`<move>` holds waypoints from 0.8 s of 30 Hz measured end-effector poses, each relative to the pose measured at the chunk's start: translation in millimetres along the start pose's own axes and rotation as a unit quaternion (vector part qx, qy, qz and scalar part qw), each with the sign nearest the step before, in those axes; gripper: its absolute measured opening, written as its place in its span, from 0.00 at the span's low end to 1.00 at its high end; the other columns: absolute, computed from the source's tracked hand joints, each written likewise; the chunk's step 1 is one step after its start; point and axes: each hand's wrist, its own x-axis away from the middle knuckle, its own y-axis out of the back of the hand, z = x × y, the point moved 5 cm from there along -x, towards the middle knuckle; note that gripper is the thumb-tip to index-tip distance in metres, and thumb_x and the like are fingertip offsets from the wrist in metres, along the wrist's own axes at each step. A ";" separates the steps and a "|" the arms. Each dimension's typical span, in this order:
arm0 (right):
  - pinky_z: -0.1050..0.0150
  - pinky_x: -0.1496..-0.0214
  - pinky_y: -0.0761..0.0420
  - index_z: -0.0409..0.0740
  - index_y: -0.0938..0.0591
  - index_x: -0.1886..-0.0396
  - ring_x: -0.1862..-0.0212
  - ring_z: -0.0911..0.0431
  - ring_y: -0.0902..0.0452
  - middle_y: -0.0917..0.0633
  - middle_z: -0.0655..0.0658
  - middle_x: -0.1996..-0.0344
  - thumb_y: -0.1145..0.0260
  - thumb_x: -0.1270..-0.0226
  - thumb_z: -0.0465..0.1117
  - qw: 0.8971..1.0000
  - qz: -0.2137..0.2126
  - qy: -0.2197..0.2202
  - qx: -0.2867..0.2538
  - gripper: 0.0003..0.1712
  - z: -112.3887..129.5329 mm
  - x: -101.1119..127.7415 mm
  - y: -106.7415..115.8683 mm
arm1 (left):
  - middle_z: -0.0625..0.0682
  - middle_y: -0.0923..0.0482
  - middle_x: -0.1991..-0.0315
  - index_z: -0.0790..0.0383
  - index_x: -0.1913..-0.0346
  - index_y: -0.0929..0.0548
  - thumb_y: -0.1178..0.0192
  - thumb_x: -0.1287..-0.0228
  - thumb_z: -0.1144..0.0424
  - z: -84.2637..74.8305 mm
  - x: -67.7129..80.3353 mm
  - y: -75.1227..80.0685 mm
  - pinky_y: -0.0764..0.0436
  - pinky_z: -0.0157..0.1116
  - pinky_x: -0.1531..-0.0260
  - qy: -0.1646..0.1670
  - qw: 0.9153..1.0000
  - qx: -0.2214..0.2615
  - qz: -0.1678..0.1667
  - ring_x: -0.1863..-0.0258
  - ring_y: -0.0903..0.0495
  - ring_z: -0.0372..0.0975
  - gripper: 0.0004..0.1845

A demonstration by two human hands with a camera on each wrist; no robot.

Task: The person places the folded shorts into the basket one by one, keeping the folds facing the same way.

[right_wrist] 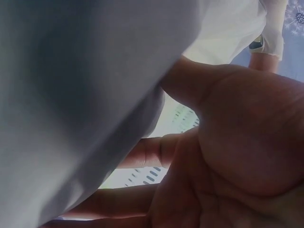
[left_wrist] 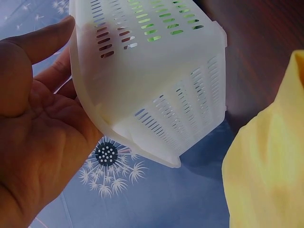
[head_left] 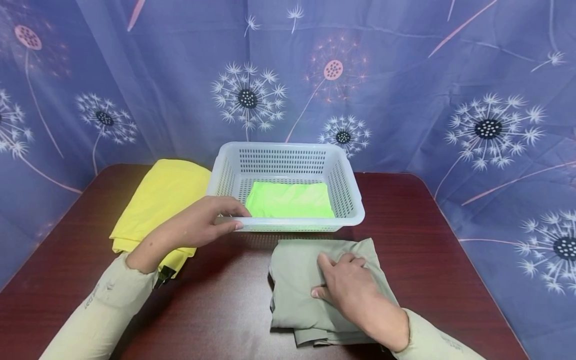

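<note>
My left hand holds the near left part of the rim of a pale perforated plastic basket, its fingers over the rim and its thumb outside. In the left wrist view, the basket fills the upper middle beside the palm. A folded bright green cloth lies on the basket's floor. My right hand rests on a folded grey-green cloth in front of the basket, with thumb and fingers touching its top. Close up in the right wrist view, that cloth hides the fingertips.
A folded yellow cloth lies left of the basket, partly behind my left forearm, with a small dark piece at its near end. Everything stands on a dark red wooden table. A blue dandelion-print curtain hangs behind.
</note>
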 end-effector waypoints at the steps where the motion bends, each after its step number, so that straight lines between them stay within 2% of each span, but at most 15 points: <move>1: 0.49 0.80 0.18 0.44 0.38 0.63 0.64 0.27 0.18 0.21 0.17 0.61 0.26 0.43 0.70 1.000 0.000 0.001 0.003 0.41 0.8 -0.1 0.1 | 0.42 0.13 0.52 0.51 0.50 0.11 0.33 0.28 0.70 0.1 0.1 -0.2 0.19 0.49 0.43 0.000 1.000 0.000 0.000 0.50 0.17 0.38 0.11; 5: 0.49 0.80 0.18 0.44 0.38 0.63 0.63 0.26 0.17 0.21 0.17 0.61 0.26 0.43 0.71 1.000 -0.006 0.003 0.012 0.41 4.2 -0.4 0.3 | 0.41 0.13 0.53 0.51 0.50 0.11 0.33 0.28 0.70 0.1 0.2 -0.3 0.19 0.49 0.44 -0.001 1.000 0.001 -0.001 0.51 0.17 0.38 0.11; 12: 0.50 0.80 0.18 0.45 0.39 0.64 0.67 0.30 0.18 0.23 0.22 0.67 0.28 0.43 0.73 0.999 -0.021 0.004 0.029 0.42 10.8 -0.7 -0.6 | 0.41 0.13 0.53 0.51 0.50 0.11 0.33 0.28 0.70 -0.3 -0.6 -0.1 0.19 0.48 0.45 -0.006 1.000 -0.002 -0.003 0.51 0.17 0.38 0.10; 24: 0.48 0.77 0.17 0.44 0.38 0.63 0.60 0.25 0.17 0.21 0.16 0.61 0.29 0.43 0.74 0.999 -0.019 0.002 0.039 0.42 19.6 -2.6 0.3 | 0.40 0.14 0.53 0.51 0.51 0.11 0.33 0.28 0.69 -1.0 0.6 -0.8 0.19 0.47 0.45 -0.008 1.000 -0.003 -0.002 0.51 0.17 0.37 0.10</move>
